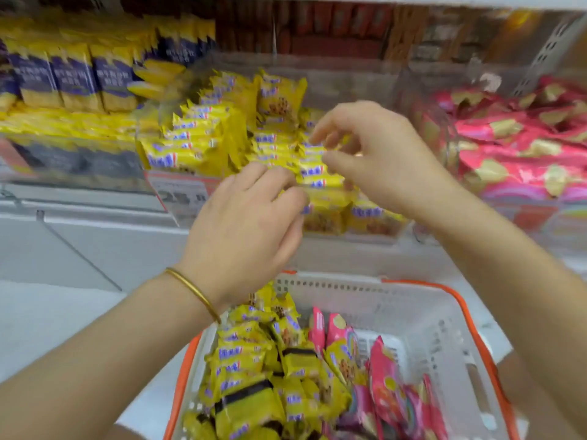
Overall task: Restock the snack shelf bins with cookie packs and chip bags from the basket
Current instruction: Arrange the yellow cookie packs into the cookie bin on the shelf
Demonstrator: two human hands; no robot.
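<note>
Shelf bin: cookie packs, lettering blurred; left hand, right hand over them.

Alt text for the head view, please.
The left hand and right hand reach into a bin of yellow cookie packs on the shelf; blur hides any grip. Below, a basket holds more packs and pink bags.

Glowing bright, even and soft, dimming under the far top shelf. Smearing with motion blur everywhere, worst across the far clear bins and left packs. Glinting faintly off their fronts. Bowing outward at the edges.
</note>
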